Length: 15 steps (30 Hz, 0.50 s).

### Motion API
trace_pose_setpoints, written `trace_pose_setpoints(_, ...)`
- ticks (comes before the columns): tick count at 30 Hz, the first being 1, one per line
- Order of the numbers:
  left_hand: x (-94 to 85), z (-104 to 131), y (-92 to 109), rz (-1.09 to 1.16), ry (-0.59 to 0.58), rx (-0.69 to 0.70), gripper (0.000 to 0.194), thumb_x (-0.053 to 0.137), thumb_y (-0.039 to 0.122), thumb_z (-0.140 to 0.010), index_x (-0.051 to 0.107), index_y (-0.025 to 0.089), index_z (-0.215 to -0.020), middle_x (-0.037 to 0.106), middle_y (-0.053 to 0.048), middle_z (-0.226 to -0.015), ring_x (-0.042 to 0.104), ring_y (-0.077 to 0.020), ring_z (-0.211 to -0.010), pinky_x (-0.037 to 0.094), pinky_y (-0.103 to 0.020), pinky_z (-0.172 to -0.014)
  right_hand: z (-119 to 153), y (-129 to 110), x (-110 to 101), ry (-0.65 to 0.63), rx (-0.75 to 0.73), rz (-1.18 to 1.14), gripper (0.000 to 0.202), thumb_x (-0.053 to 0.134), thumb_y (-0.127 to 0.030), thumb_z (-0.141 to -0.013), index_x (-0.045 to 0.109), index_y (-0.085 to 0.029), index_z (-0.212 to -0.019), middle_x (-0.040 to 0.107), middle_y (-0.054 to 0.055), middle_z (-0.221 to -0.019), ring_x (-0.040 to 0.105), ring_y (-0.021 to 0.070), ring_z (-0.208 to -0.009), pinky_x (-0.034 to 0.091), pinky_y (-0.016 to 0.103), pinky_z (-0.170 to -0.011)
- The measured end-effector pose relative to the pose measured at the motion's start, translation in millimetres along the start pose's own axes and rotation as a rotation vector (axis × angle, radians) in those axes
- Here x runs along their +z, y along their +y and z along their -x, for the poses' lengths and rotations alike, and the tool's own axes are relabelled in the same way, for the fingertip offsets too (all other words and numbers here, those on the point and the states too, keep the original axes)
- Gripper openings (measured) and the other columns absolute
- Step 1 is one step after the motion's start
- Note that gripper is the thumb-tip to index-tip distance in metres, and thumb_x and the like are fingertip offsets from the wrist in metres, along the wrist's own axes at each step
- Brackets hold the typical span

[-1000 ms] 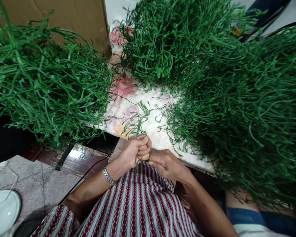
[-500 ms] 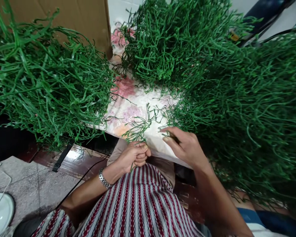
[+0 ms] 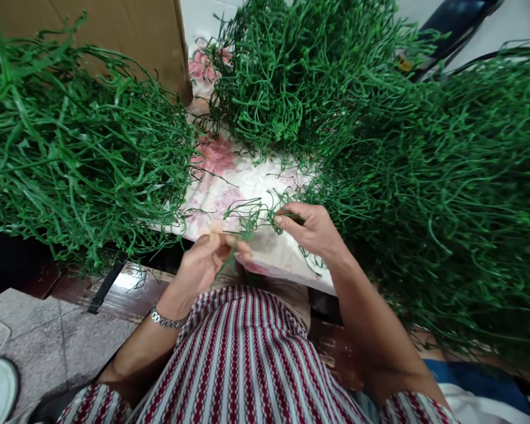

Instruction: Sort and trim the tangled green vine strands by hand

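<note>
Two hands share one green sprig [image 3: 247, 219] over the near edge of the floral cloth [image 3: 229, 176]. The left hand [image 3: 203, 262] pinches its stem end low and near; the right hand [image 3: 311, 229] nips a strand further right. The sprig's long axis runs from the left grip up and away, branches fanning toward the right fingers

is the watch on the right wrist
No, the metal watch sits on the wrist of the left hand, while the right hand pinches green sprigs with a bare wrist.
</note>
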<state>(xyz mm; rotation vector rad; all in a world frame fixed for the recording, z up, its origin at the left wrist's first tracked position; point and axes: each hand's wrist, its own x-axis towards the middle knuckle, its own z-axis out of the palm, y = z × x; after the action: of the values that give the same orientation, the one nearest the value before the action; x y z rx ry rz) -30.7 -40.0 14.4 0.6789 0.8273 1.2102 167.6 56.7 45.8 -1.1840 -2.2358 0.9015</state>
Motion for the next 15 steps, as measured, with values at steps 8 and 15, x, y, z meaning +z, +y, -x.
trace_pose_setpoints(8,-4.6,-18.4,3.0,-0.396,0.574,0.811,0.012,0.06,0.025,-0.075,0.067,0.017,-0.069,0.058,-0.001,-0.065,0.053,-0.0119,-0.064,0.041,-0.025,-0.061,11.0,-1.4,23.6,0.078,0.242,-0.516,0.037,0.062,-0.049,-0.074,0.056,-0.013,-0.065,0.034,-0.006,-0.051,0.026,0.0045,-0.046,0.019,0.021,-0.045)
trace_pose_setpoints(15,-0.5,7.7,11.6,-0.31,0.623,0.86,0.011,0.057,0.014,-0.075,0.068,0.018,-0.074,0.057,-0.002,-0.068,0.051,-0.0105,-0.059,0.04,-0.025,-0.053,17.9,-6.1,29.6,0.145,0.258,-0.492,0.04,0.057,-0.051,-0.078,0.053,-0.014,-0.062,0.027,-0.007,-0.05,0.022,0.0045,-0.046,0.016,0.021,-0.043)
